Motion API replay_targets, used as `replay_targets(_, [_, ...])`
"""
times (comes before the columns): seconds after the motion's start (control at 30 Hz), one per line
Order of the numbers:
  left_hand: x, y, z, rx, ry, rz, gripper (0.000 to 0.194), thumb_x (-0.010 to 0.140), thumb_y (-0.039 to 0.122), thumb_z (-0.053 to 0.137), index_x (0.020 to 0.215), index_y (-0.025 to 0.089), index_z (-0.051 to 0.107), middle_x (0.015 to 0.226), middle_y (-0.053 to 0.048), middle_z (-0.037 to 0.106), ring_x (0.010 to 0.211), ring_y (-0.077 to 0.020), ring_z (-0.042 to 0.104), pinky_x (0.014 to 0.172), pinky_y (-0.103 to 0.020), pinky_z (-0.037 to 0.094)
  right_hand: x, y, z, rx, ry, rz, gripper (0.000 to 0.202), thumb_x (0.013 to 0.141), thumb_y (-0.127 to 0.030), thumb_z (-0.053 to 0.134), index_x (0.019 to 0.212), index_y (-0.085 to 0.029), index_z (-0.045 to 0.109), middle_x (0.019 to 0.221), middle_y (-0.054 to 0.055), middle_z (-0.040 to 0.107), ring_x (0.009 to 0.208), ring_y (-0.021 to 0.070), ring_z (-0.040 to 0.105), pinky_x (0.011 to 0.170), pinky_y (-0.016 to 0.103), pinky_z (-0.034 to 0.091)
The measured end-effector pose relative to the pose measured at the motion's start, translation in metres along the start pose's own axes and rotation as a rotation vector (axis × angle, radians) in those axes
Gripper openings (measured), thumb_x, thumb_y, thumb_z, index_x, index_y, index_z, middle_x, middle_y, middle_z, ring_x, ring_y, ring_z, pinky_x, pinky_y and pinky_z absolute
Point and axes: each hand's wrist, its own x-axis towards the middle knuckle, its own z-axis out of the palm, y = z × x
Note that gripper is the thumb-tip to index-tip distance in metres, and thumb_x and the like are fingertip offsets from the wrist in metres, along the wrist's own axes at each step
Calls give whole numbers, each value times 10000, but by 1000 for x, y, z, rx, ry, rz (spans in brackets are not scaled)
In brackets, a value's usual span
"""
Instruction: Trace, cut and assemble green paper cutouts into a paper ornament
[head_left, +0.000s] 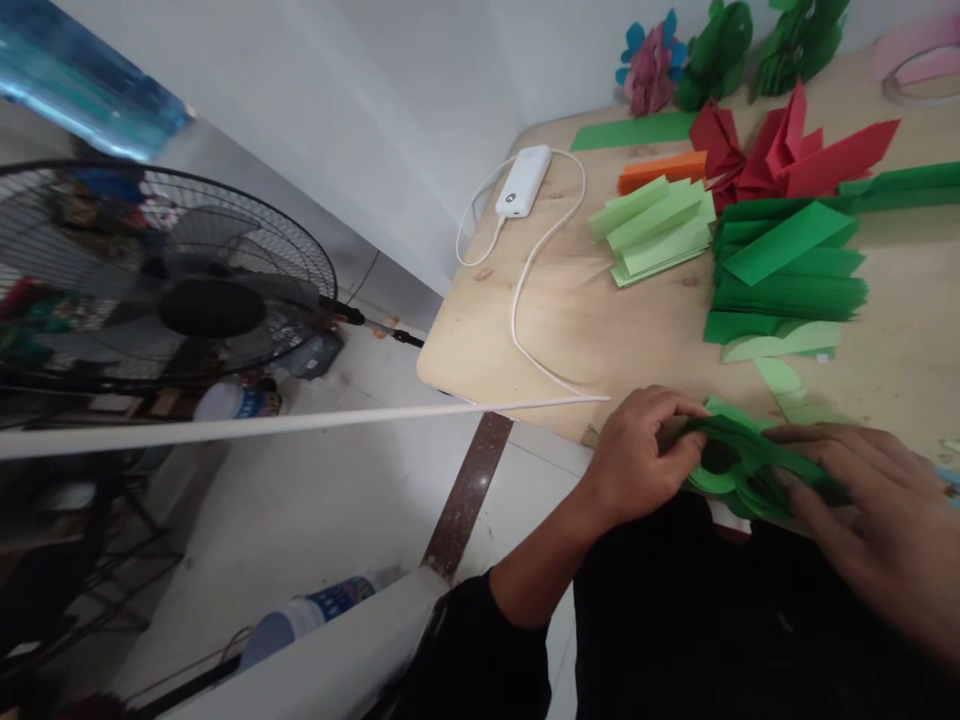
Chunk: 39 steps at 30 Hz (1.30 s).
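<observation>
At the table's front edge, my left hand (649, 445) pinches the left side of a green paper craft (739, 455) made of layered, curved pieces. My right hand (862, 480) grips the same craft from the right, thumb below and fingers on top. Dark green layers lie over lighter green ones, with rounded openings between them. Just beyond sit light green cut paper pieces (784, 345) with curved edges. Behind those is a stack of folded dark green paper (787, 270). Pleated light green paper (660, 230) lies to its left.
Folded red paper (795, 150), an orange strip (660, 172) and finished paper figures (652, 65) stand toward the wall. A white power bank (525, 180) with a white cable (517, 300) lies on the wooden table (465, 340). A standing fan (210, 300) is at left.
</observation>
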Motion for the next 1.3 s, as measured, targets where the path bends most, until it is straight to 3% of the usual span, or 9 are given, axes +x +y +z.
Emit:
replay_targets(0.43, [9,-5,-3,-149,-129,-65,14,800,173,560,813,170,563,1006,-74,646,950,-166,608,840,-303,496,0,-2,0,16,12,23,181,839,-357,499,969,-244,555,948,31,640,905,211,573,790,392,449])
replay_targets(0.67, [15,2,-9,-171,-186,-125,27,806,176,532,816,154,543,1053,-85,650,855,-136,622,763,-271,500,2,-8,-1,13,33,25,173,847,-349,502,972,-235,540,946,30,628,905,199,564,798,376,434])
replay_targets(0.97, [33,21,-31,-38,-371,-229,42,776,183,530,785,154,559,874,-31,646,687,-107,591,645,-244,491,4,-21,1,135,36,111,140,826,-347,518,920,-260,574,895,5,650,841,189,596,726,340,452])
replay_targets(1.13, [48,22,-32,83,-410,-176,52,738,132,549,748,153,595,755,-9,633,701,-116,581,641,-236,471,6,-28,3,220,35,169,148,832,-331,497,932,-262,581,869,2,659,794,175,602,666,311,470])
replay_targets(1.3, [52,20,-30,43,-447,-163,63,738,118,539,765,143,590,776,-18,631,719,-116,582,643,-234,472,5,-29,2,240,44,242,107,845,-352,484,838,-262,543,805,-23,646,723,148,600,599,274,468])
